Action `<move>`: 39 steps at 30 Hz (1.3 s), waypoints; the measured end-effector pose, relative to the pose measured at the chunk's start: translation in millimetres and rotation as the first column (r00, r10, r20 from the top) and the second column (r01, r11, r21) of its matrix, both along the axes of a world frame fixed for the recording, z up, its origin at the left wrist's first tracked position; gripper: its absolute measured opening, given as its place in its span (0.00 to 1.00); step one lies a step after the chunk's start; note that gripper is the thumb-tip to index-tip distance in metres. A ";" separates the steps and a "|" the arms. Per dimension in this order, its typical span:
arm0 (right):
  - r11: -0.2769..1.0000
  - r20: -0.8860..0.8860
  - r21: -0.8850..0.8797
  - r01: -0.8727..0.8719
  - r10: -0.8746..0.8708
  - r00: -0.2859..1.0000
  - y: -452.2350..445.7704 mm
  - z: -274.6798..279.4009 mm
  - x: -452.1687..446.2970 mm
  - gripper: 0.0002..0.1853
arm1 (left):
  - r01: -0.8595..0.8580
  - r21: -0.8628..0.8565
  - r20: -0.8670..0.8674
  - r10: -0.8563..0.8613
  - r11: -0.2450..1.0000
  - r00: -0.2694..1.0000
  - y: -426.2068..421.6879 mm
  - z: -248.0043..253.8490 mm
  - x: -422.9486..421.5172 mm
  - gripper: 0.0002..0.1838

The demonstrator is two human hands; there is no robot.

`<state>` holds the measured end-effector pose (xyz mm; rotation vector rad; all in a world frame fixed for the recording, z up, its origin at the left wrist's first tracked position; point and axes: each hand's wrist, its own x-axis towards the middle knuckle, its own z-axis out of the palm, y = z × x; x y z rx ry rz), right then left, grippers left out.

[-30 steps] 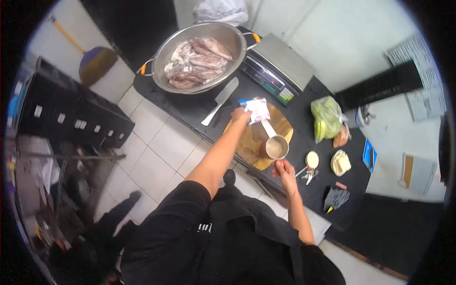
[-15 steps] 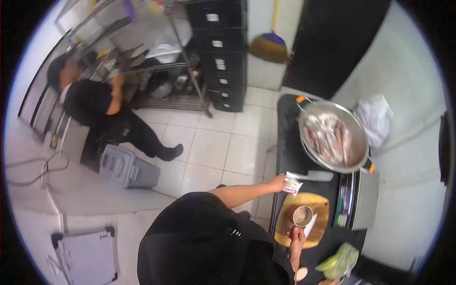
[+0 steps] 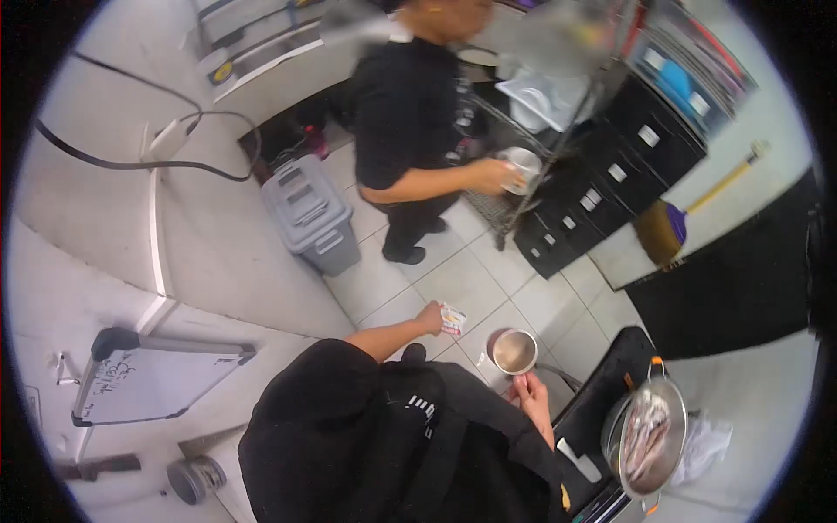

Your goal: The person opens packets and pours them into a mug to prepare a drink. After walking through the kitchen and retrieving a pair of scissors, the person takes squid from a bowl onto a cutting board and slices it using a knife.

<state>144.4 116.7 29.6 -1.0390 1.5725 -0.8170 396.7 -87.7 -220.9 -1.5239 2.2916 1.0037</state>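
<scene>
A small white packet with red print (image 3: 452, 319) is held in my left hand (image 3: 431, 318), out over the tiled floor. My right hand (image 3: 529, 397) grips a metal cup (image 3: 513, 351) with pale brown contents, its fingers at the cup's near side. To the right, on the black table (image 3: 626, 349), a large metal pot (image 3: 676, 436) holds raw squid-like pieces (image 3: 646, 434). A knife (image 3: 579, 460) lies beside the pot, its blade toward the table's near end.
A person in black (image 3: 405, 113) stands ahead, holding a white container (image 3: 521, 170) near a wire rack. A grey lidded bin (image 3: 312, 213) is at the left, black drawers (image 3: 610, 174) and a broom (image 3: 663, 231) at the right. A whiteboard (image 3: 157, 379) hangs at the lower left.
The view has swung left from the table to the floor and the other person. Both hands have moved off the table with the packet and cup. The other person now stands closer in view.
</scene>
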 end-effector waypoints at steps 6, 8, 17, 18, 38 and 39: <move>0.877 0.159 -0.057 -0.478 0.480 0.863 -176.0 -20.4 80.9 0.12 | -0.333 -0.171 0.097 0.353 0.927 0.931 -57.1 -55.7 136.2 0.47; 0.830 0.131 -0.089 -0.551 0.558 0.820 -216.5 -12.9 108.3 0.12 | -0.787 0.475 -0.431 0.884 0.394 0.182 -61.9 -12.5 163.6 0.37; 0.708 0.132 -0.171 -0.685 0.705 0.696 -366.3 -0.9 168.3 0.15 | -0.725 0.582 -0.347 0.693 -0.369 -0.631 -145.5 -6.9 246.7 0.26; 0.687 0.140 -0.180 -0.704 0.726 0.673 -377.3 2.1 172.0 0.15 | -0.720 0.573 -0.356 0.674 -0.390 -0.648 -158.5 -0.7 248.8 0.26; 0.970 0.348 0.106 0.217 -0.241 0.906 -562.4 -67.3 195.9 0.15 | -0.724 0.688 -0.688 0.279 -0.040 -0.670 -584.3 -16.2 598.2 0.14; 0.948 0.349 0.091 0.304 -0.316 0.882 -571.0 -64.9 195.7 0.17 | -0.949 0.303 -0.828 0.518 0.088 -0.216 -609.8 -29.0 632.1 0.14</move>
